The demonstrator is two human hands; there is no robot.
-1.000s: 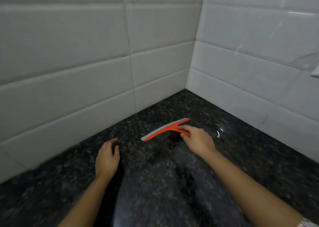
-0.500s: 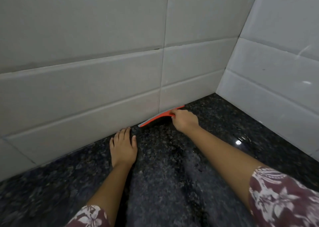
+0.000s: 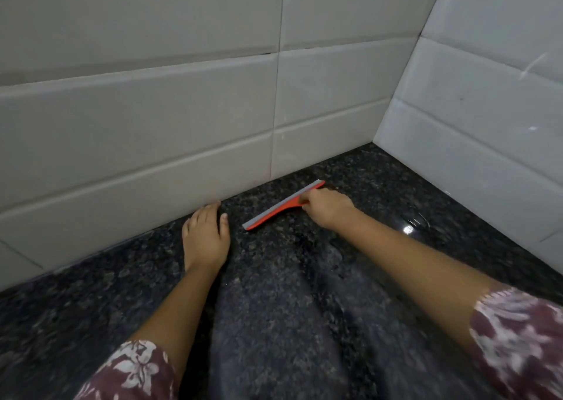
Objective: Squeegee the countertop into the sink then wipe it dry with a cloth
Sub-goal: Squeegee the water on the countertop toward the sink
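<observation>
The right hand (image 3: 327,209) is closed around the handle of the red squeegee (image 3: 281,206), whose grey blade rests on the black speckled countertop (image 3: 289,308) near the tiled wall (image 3: 137,125), at 12 o'clock from the viewer. The left hand (image 3: 205,238) lies flat, fingers extended, at 9 o'clock from the squeegee, fingertips touching the wall base. Floral sleeves (image 3: 518,338) cover both upper arms

Dim, flat indoor light. Bright glare spot on wet countertop (image 3: 408,229) at right. Motion blur on sleeves (image 3: 524,338) and lower edge. Wide-angle bend in tile (image 3: 152,110) lines.
</observation>
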